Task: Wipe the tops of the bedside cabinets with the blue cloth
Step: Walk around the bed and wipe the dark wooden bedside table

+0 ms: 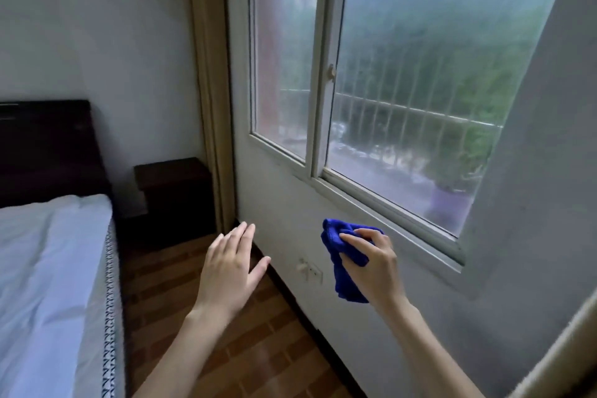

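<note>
Bedside cabinet (171, 178): one in view. Dark wood, flat square top, set in the corner just beside the headboard (48, 145). Its lower part is lost in shadow.

Bed (48, 252): cut off by the left and bottom edges. Smooth white cover; side band with a dark zigzag pattern.

Blue cloth (339, 278): deep blue, plush, bunched. Held in the air before the wall under the window sill, well apart from the cabinet. Its lower end hangs free; the upper part is partly hidden by fingers.

Right hand (371, 262): fingers and thumb curled round the top of the cloth.

Left hand (229, 262): fingers straight and close together, thumb spread, palm down, holding nothing, above the floor (200, 326).

Wall socket (311, 270): small white plate, seen between the two hands; markings too small to read.

Window (319, 74): pale sliding frame, hazy glass, right side cut off by a pale wall. Beyond it metal bars, blurred greenery and a purple pot (449, 203).

Floor: reddish-brown, brick-patterned.
</note>
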